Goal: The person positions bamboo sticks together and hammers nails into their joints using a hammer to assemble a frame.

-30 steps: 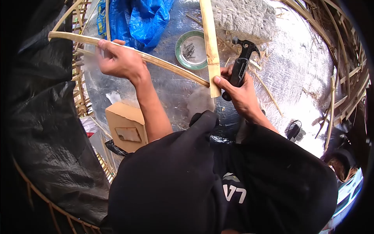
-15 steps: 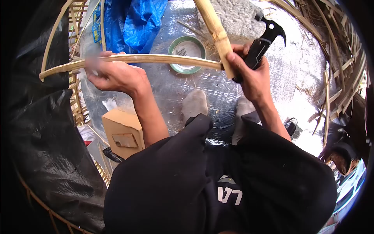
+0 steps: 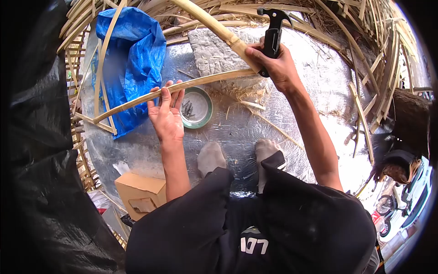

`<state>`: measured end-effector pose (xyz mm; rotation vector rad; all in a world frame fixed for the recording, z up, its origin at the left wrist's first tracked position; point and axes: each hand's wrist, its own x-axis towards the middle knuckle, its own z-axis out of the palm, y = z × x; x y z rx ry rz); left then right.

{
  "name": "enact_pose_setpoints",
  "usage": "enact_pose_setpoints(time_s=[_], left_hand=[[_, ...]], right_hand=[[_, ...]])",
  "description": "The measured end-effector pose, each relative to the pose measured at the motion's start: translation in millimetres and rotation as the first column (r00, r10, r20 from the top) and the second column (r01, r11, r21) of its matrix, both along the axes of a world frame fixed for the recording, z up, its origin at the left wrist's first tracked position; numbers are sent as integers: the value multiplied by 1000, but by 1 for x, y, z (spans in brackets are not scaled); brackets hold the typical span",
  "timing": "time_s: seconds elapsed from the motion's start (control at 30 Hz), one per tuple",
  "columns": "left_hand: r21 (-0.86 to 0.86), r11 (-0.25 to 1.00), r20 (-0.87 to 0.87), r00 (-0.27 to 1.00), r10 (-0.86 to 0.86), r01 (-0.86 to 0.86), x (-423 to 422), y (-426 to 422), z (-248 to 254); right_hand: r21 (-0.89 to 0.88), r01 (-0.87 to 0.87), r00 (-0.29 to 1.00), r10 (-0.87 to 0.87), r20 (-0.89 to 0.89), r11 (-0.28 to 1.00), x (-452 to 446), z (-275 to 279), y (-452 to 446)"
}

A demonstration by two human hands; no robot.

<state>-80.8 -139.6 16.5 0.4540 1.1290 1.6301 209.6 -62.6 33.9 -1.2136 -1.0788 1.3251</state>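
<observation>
My right hand [image 3: 278,66] is closed round the black hammer [image 3: 272,40], head up, and the end of a thick bamboo strip [image 3: 214,25]. A thinner bamboo strip [image 3: 200,81] meets the thick one at that end and slopes down to the left. My left hand [image 3: 168,114], palm up, supports the thin strip from below, its thumb and fingers around it. Just right of my left hand lies a green-rimmed plate [image 3: 209,112] with several nails [image 3: 187,109] on it.
A rough stone block [image 3: 214,57] lies beyond the plate, beside a blue plastic bag [image 3: 146,59]. A cardboard box [image 3: 139,187] stands at the lower left. Bamboo strips [image 3: 362,121] lie right and along the back. My feet [image 3: 211,157] rest on the silvery floor sheet [image 3: 237,123].
Both hands have moved with the bamboo and hammer. The thin strip now slopes more steeply down to the left, and my left hand has slid nearer its middle. The view has shifted forward.
</observation>
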Motion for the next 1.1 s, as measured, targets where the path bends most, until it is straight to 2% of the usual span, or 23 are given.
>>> enact_pose_setpoints(time_s=[0.17,0.27,0.33,0.47,0.63,0.7,0.8,0.87,0.97,1.0,1.03,1.07,1.1], left_hand=[[16,999,23,999,45,-45,-1,-1,-5],[23,998,42,997,57,-58,1,-1,-9],[27,997,56,996,71,-73,6,1,-15],[-56,991,118,984,130,-125,17,1,-21],[-29,991,130,983,132,-130,19,-3,-21],[-12,994,146,983,108,-108,21,-6,-23],[-11,991,147,980,132,-132,26,-12,-22],[-10,991,157,978,133,-133,25,-13,-27],[95,988,177,978,106,-124,33,-23,-22],[54,994,204,976,78,-91,35,-26,-21],[86,992,174,982,73,-89,34,-27,-22],[127,987,142,987,77,-95,33,-28,-25],[123,988,139,988,74,-91,32,-30,-27]], right_hand=[[2,9,1000,-9,9,1000,-4,-11,-1],[-1,-69,994,68,87,998,2,-7,6],[-15,-47,950,49,309,999,3,0,9],[141,-81,905,14,425,987,7,1,19],[111,29,891,-76,448,993,14,9,4],[-43,129,860,-90,501,991,20,13,-9],[0,206,880,-185,438,978,17,3,-26],[-36,220,883,-184,433,975,15,-4,-31],[-167,269,883,-174,435,949,14,-2,-46],[-158,272,908,-199,369,949,16,-8,-47],[-206,263,932,-193,306,942,16,-1,-49],[-173,258,956,-225,187,951,15,-6,-49],[-170,258,956,-226,186,951,17,-10,-48]])
